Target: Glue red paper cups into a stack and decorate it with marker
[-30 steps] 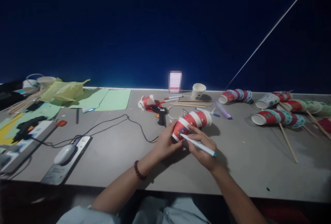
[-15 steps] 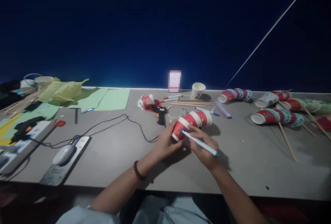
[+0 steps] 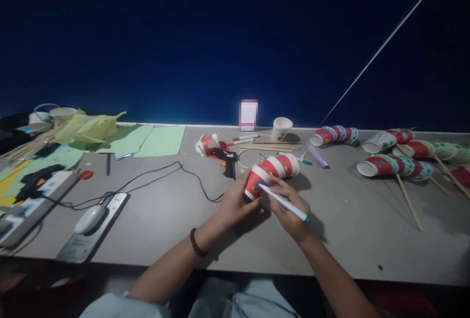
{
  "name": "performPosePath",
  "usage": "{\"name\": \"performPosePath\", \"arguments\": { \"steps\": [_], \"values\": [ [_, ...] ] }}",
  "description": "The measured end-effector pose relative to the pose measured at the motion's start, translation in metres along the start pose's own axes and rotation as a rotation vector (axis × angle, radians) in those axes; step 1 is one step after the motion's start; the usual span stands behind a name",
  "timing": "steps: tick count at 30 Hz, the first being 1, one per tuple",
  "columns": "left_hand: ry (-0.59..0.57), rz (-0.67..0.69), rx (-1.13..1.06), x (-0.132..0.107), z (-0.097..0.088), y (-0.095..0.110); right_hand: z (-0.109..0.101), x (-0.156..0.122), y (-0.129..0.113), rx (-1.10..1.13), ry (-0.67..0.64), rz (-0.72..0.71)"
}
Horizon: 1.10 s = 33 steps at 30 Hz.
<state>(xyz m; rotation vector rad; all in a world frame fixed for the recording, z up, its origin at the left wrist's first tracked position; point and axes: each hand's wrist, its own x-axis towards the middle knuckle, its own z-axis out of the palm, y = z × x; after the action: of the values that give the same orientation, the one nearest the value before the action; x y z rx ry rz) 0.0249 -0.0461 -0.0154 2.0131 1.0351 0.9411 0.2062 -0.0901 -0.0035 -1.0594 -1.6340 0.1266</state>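
Toward the middle of the table, a person's left hand is grasping the near end of a curved stack of paper-looking cups. The right hand is pinching a slim white marker with a teal end, its tip meeting or hovering just over a blue patch on the nearest red band; I cannot tell which. By my judgement, the colouring is partly done: small yellowish marks are dotting the red bands, while the white bands are looking plain. No stick is showing on this stack. Near the right edge, patterned cup stacks are lying on their sides, seemingly further along, some carrying straight wooden sticks. By the back edge, a matt, tapering white cup is standing upright behind thin loose rods. A black glue gun is lying just beyond the left hand. Toward the back-left corner, flat green sheets are lying beside a crumpled, film-like yellow bag.
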Motion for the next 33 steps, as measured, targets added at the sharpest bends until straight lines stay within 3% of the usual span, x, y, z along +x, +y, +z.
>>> {"name": "performPosePath", "arguments": {
  "steps": [6,33],
  "values": [
    [-0.001,0.017,0.018,0.0000,-0.0013,0.0030,-0.0008,0.0022,-0.0019,-0.032,0.003,-0.044],
    [-0.017,0.005,0.036,-0.0005,-0.0022,0.0053,0.0009,-0.0043,0.0021,0.100,0.063,0.087]
  ]
}}
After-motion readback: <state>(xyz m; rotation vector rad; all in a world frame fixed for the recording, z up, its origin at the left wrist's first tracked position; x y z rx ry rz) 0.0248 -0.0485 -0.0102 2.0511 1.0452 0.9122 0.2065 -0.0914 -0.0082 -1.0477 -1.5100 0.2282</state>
